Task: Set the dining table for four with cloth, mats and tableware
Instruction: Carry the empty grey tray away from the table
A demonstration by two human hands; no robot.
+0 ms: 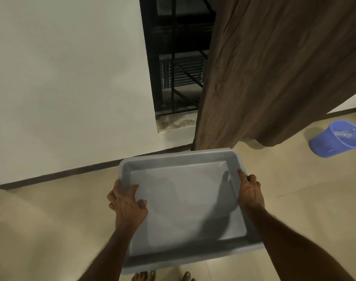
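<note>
Beige floor tiles [51, 230] fill the lower part of the frame, and at the bottom edge, close to the camera, the toes of two bare feet [144, 275] show just under the tray.

A person holds a grey plastic tray [183, 203] with both hands in the lower middle of the frame, above the floor. It is rectangular, has low walls, and nothing lies in it. It is a little tilted, with the right side higher. The left hand [126, 201] grips the left rim: the thumb lies inside on the wall and the other fingers curl around the outside edge. The right hand [250, 191] grips the right rim in the same way, thumb on top, fingers wrapped under the edge. Both forearms come up from the bottom corners of the frame.

Further away, a dark skirting strip [81, 171] runs along the foot of a cream wall [61, 78], which fills the upper left. At the top middle there is a dark window [179, 67] with a black metal grille. A brown curtain [274, 67] hangs in the upper right and covers part of the window; its lower end reaches almost to the far rim of the tray. At the right edge a blue bucket [337, 138] stands on the floor, well apart from the tray.
</note>
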